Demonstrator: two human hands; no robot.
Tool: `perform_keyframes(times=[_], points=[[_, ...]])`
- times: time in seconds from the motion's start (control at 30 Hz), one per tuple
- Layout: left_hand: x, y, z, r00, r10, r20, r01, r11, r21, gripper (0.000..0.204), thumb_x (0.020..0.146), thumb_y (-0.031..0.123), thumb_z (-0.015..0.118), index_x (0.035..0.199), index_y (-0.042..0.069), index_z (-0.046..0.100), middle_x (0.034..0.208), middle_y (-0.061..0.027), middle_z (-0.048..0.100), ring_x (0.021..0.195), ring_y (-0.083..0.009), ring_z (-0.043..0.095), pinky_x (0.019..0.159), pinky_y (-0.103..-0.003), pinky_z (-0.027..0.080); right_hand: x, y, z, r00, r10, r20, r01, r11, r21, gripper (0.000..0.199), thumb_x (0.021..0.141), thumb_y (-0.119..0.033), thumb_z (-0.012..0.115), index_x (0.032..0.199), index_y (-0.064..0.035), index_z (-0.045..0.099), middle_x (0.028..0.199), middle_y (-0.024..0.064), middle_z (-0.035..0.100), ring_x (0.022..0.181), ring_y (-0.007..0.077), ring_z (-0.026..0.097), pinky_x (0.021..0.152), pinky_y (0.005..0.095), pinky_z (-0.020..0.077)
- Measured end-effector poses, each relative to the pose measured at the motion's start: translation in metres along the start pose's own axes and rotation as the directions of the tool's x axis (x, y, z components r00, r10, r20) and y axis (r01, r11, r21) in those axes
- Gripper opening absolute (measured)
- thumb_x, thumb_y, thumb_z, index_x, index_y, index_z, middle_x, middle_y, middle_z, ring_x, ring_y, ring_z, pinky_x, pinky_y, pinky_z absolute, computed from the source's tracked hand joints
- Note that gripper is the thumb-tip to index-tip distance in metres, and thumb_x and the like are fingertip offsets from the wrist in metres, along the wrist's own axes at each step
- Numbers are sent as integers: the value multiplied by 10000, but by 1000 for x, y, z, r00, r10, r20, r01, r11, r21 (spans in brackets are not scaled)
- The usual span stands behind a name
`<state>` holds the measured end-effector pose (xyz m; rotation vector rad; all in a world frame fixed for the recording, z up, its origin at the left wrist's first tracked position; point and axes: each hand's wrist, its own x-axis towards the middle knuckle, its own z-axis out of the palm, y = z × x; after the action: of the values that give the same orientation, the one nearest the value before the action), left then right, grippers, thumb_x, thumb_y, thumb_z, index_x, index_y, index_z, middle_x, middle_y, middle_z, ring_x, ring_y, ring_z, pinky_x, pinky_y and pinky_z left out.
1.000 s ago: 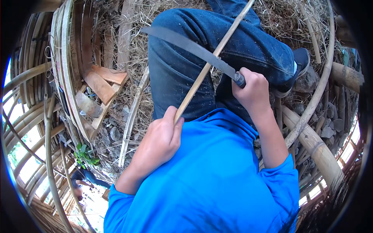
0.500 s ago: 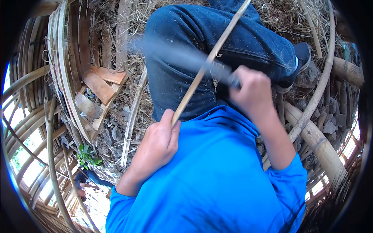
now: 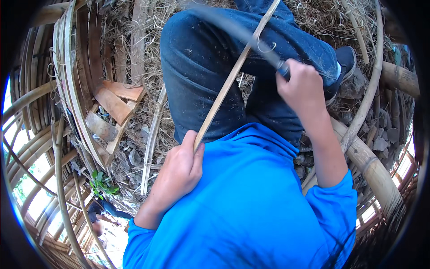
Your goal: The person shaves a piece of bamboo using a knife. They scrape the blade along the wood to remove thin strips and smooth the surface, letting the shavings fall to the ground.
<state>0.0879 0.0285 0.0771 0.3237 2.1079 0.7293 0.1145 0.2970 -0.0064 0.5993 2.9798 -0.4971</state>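
Note:
A long, narrow bamboo strip (image 3: 225,88) slants from my lap up across my thigh to the far edge of the view. My left hand (image 3: 181,163) is wrapped round its near end, close to my waist. In my right hand (image 3: 304,83) is the handle of a long-bladed knife (image 3: 233,31), blurred by motion toward its tip. Its blade crosses the strip over my leg, near the strip's far part. A thin curled shaving (image 3: 267,46) hangs at the crossing. The fingers of my right hand are closed, knuckles up.
Pale shavings (image 3: 318,18) litter the ground beyond my legs. On the left, flat wooden pieces (image 3: 113,105) lie beside bent slats (image 3: 67,67). Thick bamboo poles (image 3: 369,166) and grey stones (image 3: 380,142) are at the right. Another person (image 3: 101,213) is at the lower left, behind bamboo bars.
The knife and my right hand have moved away from me and slightly right along the strip. A curled shaving now shows at the blade. My left hand keeps its grip.

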Motion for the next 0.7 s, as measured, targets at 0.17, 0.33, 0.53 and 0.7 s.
perform_keyframes(times=[0.17, 0.33, 0.53, 0.7], points=[[-3, 2, -1, 1000, 16, -21, -16, 1000, -6, 122, 927, 91, 477, 885, -5, 414, 611, -267, 501, 622, -472, 525, 541, -511, 360, 24, 34, 2, 992, 67, -106, -71, 997, -35, 223, 787, -252, 636, 725, -38, 627, 714, 210, 638, 719, 391, 644, 648, 462, 534], [-1, -3, 0, 1000, 10, 5, -10, 999, -44, 112, 929, 90, 473, 899, -9, 429, 630, -263, 504, 633, -462, 526, 545, -496, 361, 37, 43, 2, 993, 36, -115, -51, 991, -122, 223, 776, -270, 648, 740, -50, 639, 708, 197, 640, 714, 373, 646, 651, 451, 533], [1, 1, -3, 998, 55, -7, -55, 998, -39, 111, 930, 93, 470, 913, -13, 442, 634, -252, 509, 644, -457, 529, 546, -484, 365, 57, 60, 2, 981, -57, -185, 20, 981, -193, 160, 780, -222, 584, 765, -71, 634, 712, 173, 637, 713, 375, 633, 646, 453, 521], [1, -1, 2, 1000, -3, 14, 4, 998, -70, 108, 932, 93, 466, 908, -10, 444, 631, -249, 512, 639, -456, 533, 544, -480, 371, 45, 38, -4, 992, -65, -109, 45, 983, -177, 231, 752, -285, 664, 755, -56, 630, 693, 185, 646, 694, 357, 660, 643, 443, 543]])
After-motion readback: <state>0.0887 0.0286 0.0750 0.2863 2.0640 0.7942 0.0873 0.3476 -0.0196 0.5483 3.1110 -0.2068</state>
